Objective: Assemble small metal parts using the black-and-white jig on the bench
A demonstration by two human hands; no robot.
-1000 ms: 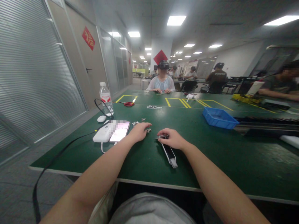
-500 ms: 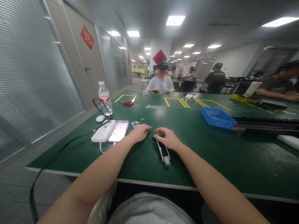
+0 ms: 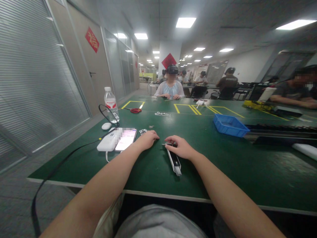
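Observation:
My right hand [image 3: 180, 147] is wrapped over the far end of a slim white-and-black handheld device [image 3: 174, 162], which lies along the table toward me. A thin metal tip pokes out by the fingertips, and a pale grey end piece faces me. To its left, my left hand [image 3: 148, 140] is low over the table with its fingers bent together; whatever they hold, if anything, is hidden. Just beyond that hand are small silvery metal pieces [image 3: 143, 132] and some tiny parts [image 3: 151, 127].
Left of my left forearm lie a lit phone [image 3: 125, 140] and a white power bank [image 3: 107, 142] with cables. A water bottle [image 3: 111, 105], red-handled scissors [image 3: 135, 110] and a blue tray [image 3: 230, 126] stand farther off. Across the green table sits a person [image 3: 169, 88].
My left hand's fingertips have drawn slightly back and left, away from the device tip. The device has shifted slightly right under my right hand, and its tip now shows more clearly.

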